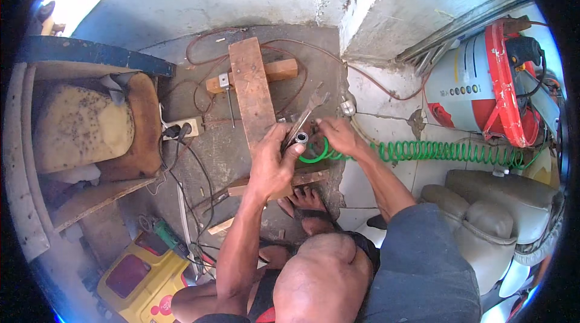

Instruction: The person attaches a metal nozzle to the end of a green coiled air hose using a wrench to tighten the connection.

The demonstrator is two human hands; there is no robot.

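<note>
My left hand (273, 157) is closed around a metal tool with a forked tip (315, 101), which points away and to the right. A short round metal piece with a hollow end (301, 137) sticks up by my left thumb; I cannot tell whether it belongs to the same tool. Just to the right, my right hand (339, 136) has its fingers curled together, and what they hold, if anything, is hidden. A green coiled air hose (417, 151) runs from the right, under my right wrist, and loops close to my left fingers.
Beyond my hands a wooden plank (246, 78) lies across a wooden block (281, 70). A red and grey machine (462, 84) stands at right, grey padded seats (492, 208) nearer. At left are a foam-padded piece (84, 127), a power strip (183, 127), a green power tool (168, 237) and a yellow case (142, 287).
</note>
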